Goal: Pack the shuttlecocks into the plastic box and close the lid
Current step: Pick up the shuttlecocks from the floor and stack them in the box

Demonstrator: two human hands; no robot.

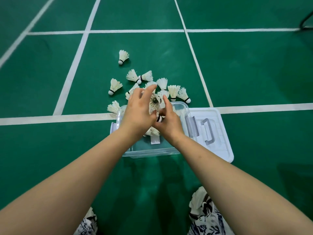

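No text, brand or number can be read: a round dark sticker [154, 100] on one white feather shuttlecock [153, 108] and a white label [155, 140] on the clear plastic box [149, 152] are blurred beyond reading.

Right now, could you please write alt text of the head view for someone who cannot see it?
A person's left hand and right hand handle a shuttlecock above an open clear plastic box on a green badminton court. Loose shuttlecocks lie scattered beyond it; its white lid lies alongside.
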